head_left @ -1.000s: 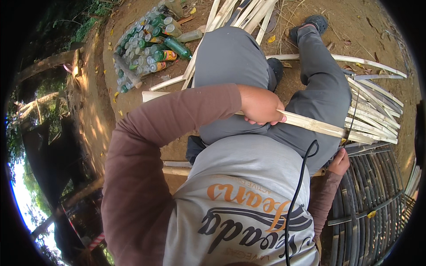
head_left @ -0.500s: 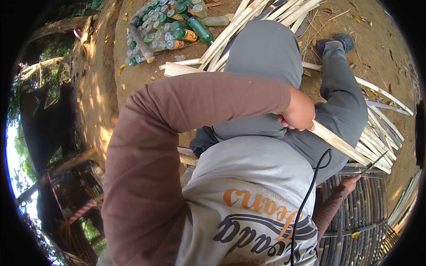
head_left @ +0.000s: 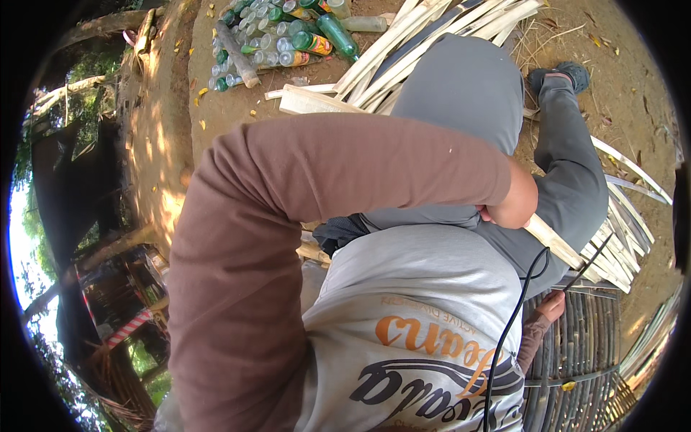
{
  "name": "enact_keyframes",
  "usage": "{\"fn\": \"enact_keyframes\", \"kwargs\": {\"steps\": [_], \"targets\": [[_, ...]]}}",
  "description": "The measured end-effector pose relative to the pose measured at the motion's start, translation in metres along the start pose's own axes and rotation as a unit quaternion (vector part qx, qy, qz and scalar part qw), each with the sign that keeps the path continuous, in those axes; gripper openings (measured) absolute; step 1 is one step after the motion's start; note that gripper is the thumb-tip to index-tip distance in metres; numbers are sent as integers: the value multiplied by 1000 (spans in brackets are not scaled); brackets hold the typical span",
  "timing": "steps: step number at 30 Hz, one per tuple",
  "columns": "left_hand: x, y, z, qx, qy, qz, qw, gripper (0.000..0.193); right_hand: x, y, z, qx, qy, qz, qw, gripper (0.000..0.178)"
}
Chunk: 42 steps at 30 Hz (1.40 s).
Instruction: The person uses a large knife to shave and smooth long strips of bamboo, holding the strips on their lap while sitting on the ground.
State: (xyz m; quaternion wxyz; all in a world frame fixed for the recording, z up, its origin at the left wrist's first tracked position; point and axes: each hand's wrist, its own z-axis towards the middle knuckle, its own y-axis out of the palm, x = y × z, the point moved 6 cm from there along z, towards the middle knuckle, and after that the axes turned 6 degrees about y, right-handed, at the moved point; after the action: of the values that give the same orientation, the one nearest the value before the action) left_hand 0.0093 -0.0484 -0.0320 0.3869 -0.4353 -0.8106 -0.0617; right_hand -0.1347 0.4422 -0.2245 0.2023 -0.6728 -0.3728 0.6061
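Observation:
My left arm, in a brown sleeve, crosses in front of me, and my left hand (head_left: 520,198) is closed round a pale bamboo strip (head_left: 553,236). The strip slants down to the right over my grey-trousered thigh; its upper end is hidden by the hand and forearm. Lower right, my right hand (head_left: 552,306) grips a knife (head_left: 589,262) with a long, thin dark blade. The blade points up and right, crossing the strip's far end in the view; whether it touches the wood I cannot tell. The handle is hidden in the fist.
Split bamboo strips (head_left: 625,229) lie right of my leg, and another pile (head_left: 403,54) lies beyond my knee. Glass bottles (head_left: 277,43) cluster far left beside a short log (head_left: 236,54). A slatted bamboo platform (head_left: 576,353) stands lower right. A black cord (head_left: 504,338) hangs across my shirt.
My right hand has drawn back toward my body, and the knife blade has swung steeper. My left hand has shifted slightly right with the bamboo strip. The whole view has moved a little.

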Motion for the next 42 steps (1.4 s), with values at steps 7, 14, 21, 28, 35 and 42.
{"fn": "enact_keyframes", "kwargs": {"steps": [7, 14, 21, 28, 35, 42], "targets": [[32, -11, 0, 44, 79, 289, 953, 21, -77, -81, 42, 216, 325, 142, 909, 62], [44, -22, -27, 93, 81, 334, 934, 18, -274, -41, 44, -112, 43, 164, 979, 42], [64, -52, -47, 154, 101, 389, 903, 15, -319, 40, 2, -293, -75, 38, 953, 50], [54, 3, -176, 577, 147, 322, 736, 17, -327, 40, 21, -248, 19, 18, 968, 37], [-235, 280, -249, 253, -441, 45, 860, 19, -310, 13, 60, -212, -14, 62, 975, 34], [-241, 395, -186, 370, -280, -272, 843, 23, -345, 11, 71, -222, -44, 114, 967, 34]]}}
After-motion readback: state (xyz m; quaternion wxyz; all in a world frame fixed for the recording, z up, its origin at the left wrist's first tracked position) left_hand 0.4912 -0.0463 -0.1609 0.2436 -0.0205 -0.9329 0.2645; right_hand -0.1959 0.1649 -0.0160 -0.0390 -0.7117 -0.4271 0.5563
